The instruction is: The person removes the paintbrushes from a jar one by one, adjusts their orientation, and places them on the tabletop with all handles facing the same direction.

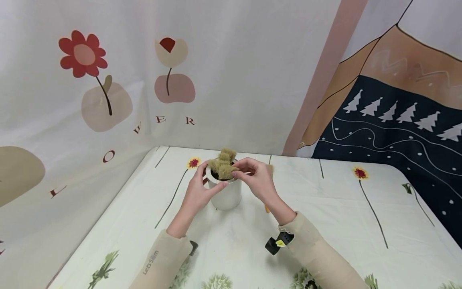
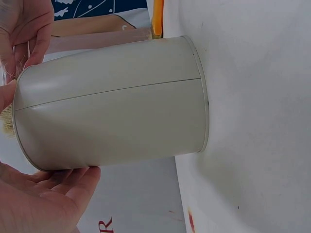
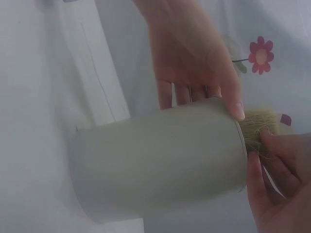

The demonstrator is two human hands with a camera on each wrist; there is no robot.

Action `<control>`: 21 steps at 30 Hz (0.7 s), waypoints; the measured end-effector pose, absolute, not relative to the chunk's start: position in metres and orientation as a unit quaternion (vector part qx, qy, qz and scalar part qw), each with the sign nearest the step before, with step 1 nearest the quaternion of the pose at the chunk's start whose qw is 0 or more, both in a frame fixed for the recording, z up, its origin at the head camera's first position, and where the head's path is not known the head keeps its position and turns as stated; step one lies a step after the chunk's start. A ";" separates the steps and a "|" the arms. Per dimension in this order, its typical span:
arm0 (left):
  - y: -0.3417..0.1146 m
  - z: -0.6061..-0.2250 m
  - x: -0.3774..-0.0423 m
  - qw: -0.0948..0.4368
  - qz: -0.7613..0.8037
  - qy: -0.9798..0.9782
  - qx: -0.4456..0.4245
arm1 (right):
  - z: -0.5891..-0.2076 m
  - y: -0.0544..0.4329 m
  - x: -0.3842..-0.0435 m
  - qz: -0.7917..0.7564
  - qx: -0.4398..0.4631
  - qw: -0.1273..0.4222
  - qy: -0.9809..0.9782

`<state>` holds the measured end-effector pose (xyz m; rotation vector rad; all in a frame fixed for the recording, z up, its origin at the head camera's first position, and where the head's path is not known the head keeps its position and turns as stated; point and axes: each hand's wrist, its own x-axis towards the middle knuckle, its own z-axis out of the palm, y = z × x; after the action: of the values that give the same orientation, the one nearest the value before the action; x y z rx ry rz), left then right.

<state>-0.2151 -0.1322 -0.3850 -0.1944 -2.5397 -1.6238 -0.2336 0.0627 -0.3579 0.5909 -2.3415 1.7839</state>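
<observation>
Around the white pot (image 1: 227, 196), gripping left fingers (image 2: 83, 188); atop it, right fingers (image 3: 285, 147) pinching tan fibre (image 1: 224, 167).

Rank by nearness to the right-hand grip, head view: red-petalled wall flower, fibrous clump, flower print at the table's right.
1. Fibrous clump: pinched in the right-hand grip.
2. Table flower print: off right.
3. Red-petalled wall flower: upper left.
</observation>
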 end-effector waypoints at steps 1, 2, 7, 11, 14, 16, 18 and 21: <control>-0.132 -0.385 -0.215 0.061 -0.536 -0.839 -0.064 | -0.358 0.063 -0.233 0.594 0.195 0.070 -0.777; -0.132 -0.385 -0.215 0.061 -0.536 -0.840 -0.064 | -0.357 0.063 -0.233 0.596 0.193 0.072 -0.776; -0.132 -0.384 -0.214 0.061 -0.534 -0.841 -0.062 | -0.357 0.063 -0.233 0.598 0.190 0.079 -0.775; -0.132 -0.384 -0.214 0.061 -0.534 -0.841 -0.062 | -0.356 0.064 -0.234 0.600 0.193 0.086 -0.772; -0.132 -0.384 -0.214 0.060 -0.534 -0.841 -0.062 | -0.354 0.064 -0.235 0.603 0.193 0.090 -0.769; -0.132 -0.384 -0.214 0.059 -0.535 -0.840 -0.062 | -0.353 0.064 -0.235 0.603 0.194 0.093 -0.768; -0.132 -0.384 -0.214 0.059 -0.535 -0.840 -0.062 | -0.351 0.064 -0.235 0.603 0.191 0.094 -0.769; -0.132 -0.385 -0.214 0.060 -0.535 -0.840 -0.063 | -0.348 0.064 -0.235 0.601 0.190 0.101 -0.770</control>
<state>-0.2145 -0.1320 -0.3845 -0.1918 -2.5430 -1.6194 -0.2348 0.0642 -0.3480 0.5613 -2.2746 1.7759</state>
